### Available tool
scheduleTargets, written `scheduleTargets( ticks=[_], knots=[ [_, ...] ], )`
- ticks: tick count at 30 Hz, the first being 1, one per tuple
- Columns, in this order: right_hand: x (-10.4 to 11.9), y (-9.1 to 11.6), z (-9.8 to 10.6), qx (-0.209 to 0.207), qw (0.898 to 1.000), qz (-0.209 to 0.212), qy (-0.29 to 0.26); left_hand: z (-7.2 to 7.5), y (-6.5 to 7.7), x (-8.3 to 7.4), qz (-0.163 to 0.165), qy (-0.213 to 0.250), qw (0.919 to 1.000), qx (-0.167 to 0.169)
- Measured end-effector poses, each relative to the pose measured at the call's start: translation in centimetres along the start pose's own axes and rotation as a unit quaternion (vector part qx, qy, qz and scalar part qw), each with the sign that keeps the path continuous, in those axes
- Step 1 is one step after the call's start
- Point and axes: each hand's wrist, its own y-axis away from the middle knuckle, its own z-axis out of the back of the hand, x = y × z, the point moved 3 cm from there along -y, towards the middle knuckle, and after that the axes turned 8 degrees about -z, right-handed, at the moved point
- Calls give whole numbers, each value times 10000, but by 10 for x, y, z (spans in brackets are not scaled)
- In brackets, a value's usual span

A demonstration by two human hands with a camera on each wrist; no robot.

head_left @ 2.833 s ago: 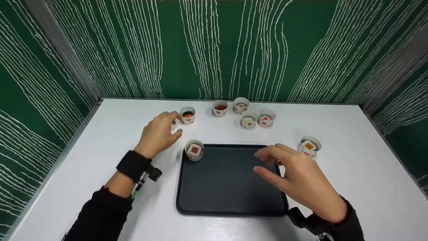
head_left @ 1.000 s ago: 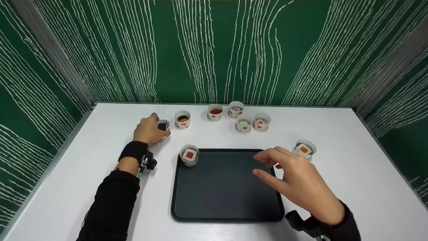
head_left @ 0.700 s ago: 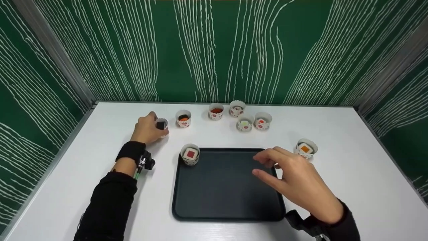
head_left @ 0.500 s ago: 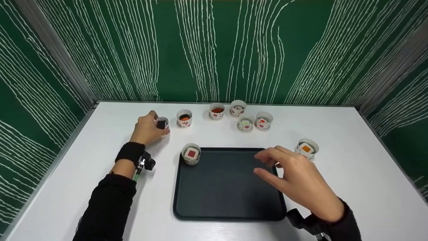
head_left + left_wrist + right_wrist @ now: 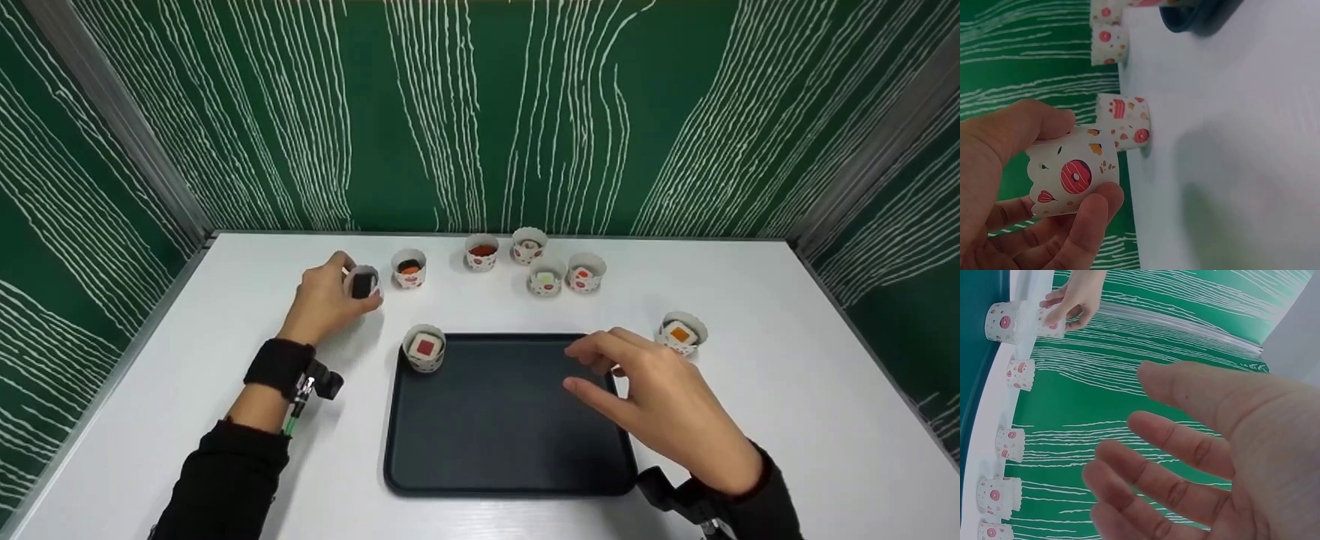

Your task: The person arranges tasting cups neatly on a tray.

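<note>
At the left of the table, my left hand (image 5: 319, 301) grips a paper baking cup (image 5: 1072, 171) with donut prints, thumb on one side and fingers on the other. A dark, black-topped piece (image 5: 364, 285) sits inside it. The left wrist view shows the cup raised in the hand, and in the head view its shadow falls on the table below. My right hand (image 5: 660, 397) hovers over the right edge of the dark tray (image 5: 510, 420), fingers loosely bent and holding nothing. A cup (image 5: 425, 364) with a white, red-centred piece stands on the tray's far left corner.
Another cup (image 5: 409, 280) with an orange and black piece stands just right of my left hand. Several more, including a cup (image 5: 481, 263) with red filling, line the back. A cup (image 5: 679, 346) with an orange-centred piece stands right. Green walls (image 5: 420, 112) enclose the table.
My left hand has gone from above the back left cups to gripping the cup with the black-topped piece, then lifted it slightly. My right hand stays nearly still.
</note>
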Motion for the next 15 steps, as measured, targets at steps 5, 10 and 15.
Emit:
scheduleTargets(
  ticks=[5, 10, 15],
  knots=[
    [-1, 0, 0, 15, 10000, 8, -42, 4, 12, -16, -278, 98, 9995, -116],
    [-2, 0, 0, -2, 10000, 43, -74, 5, 24, -32, -518, 172, 9984, -155],
    [-1, -1, 0, 58, 10000, 34, -72, 4, 39, -46, -722, 249, 9969, -164]
  ],
)
